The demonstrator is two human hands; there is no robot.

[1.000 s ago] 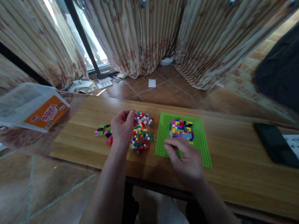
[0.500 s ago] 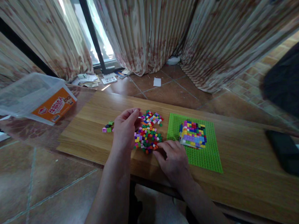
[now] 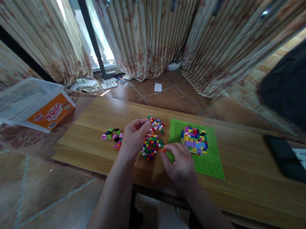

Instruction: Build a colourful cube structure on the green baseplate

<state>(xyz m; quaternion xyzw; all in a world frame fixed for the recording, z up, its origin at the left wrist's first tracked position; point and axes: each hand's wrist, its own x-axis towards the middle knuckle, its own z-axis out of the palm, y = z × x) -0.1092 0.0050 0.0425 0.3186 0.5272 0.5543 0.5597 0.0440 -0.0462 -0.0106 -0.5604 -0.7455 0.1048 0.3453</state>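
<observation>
Over the left side of a loose pile of small coloured toy bricks (image 3: 152, 145), my left hand (image 3: 132, 139) has thumb and fingers pinched together. Whatever lies between its fingertips is too small to make out. My right hand (image 3: 181, 164) is closed in a pinch on a small orange brick (image 3: 163, 149) at the pile's right edge. Just beyond that hand, a block built of many coloured bricks (image 3: 194, 140) stands on a green studded baseplate (image 3: 211, 167). The right hand covers the plate's near left corner.
Several black, green and pink bricks (image 3: 110, 134) lie left of my left hand on the wooden table (image 3: 84, 122). A clear plastic box with an orange label (image 3: 51, 112) stands at the far left. A dark flat object (image 3: 284, 159) lies at the right, beside a printed sheet (image 3: 305, 160).
My left hand has moved right, closer to the right hand, uncovering more of the black, green and pink bricks. The right hand now pinches an orange brick. The view has shifted slightly.
</observation>
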